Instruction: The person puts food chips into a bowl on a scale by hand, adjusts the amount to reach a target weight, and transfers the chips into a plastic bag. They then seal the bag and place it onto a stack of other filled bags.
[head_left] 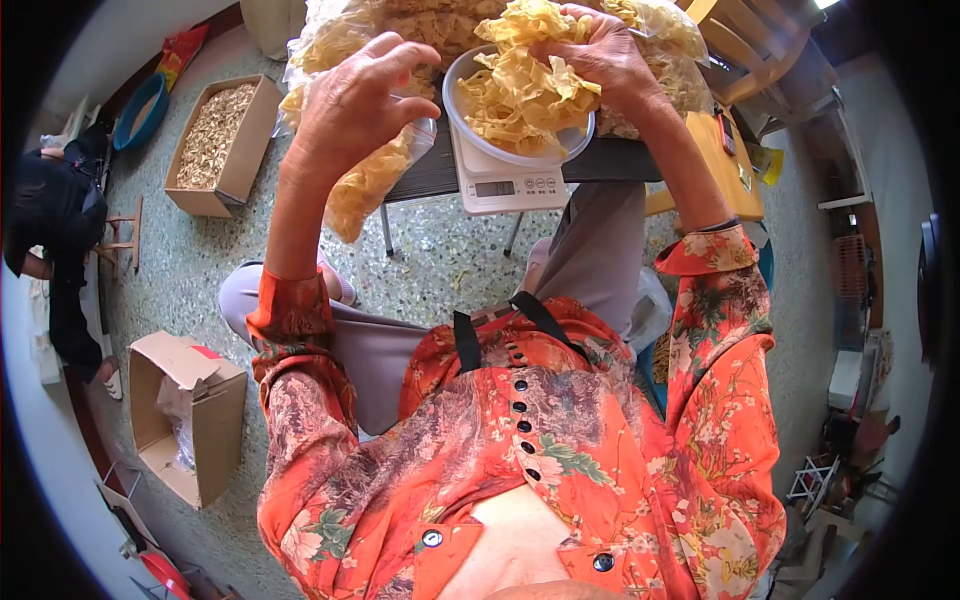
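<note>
Resting under right hand (600,55) — yellow flakes (520,95), bowl (462,110) between hands

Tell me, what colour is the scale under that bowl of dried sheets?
White, with a small grey display; the scale shows best in the head view, under the bowl.

- Your counter (610,160) is a small dark top on thin metal legs, standing on the speckled floor (450,260).
- On the counter sits a white scale (500,180), its front edge hanging past the counter's rim toward you.
- A clear bowl (465,115) rests on the scale.
- Clear bags (370,180) of yellow pieces lie on the counter; one droops over its left edge.
- On the floor to your left stand two boxes: one (215,145) filled with pale bits, one (185,415) open with plastic inside.
- A blue basin (140,112) sits on the floor beyond the filled box.
</note>
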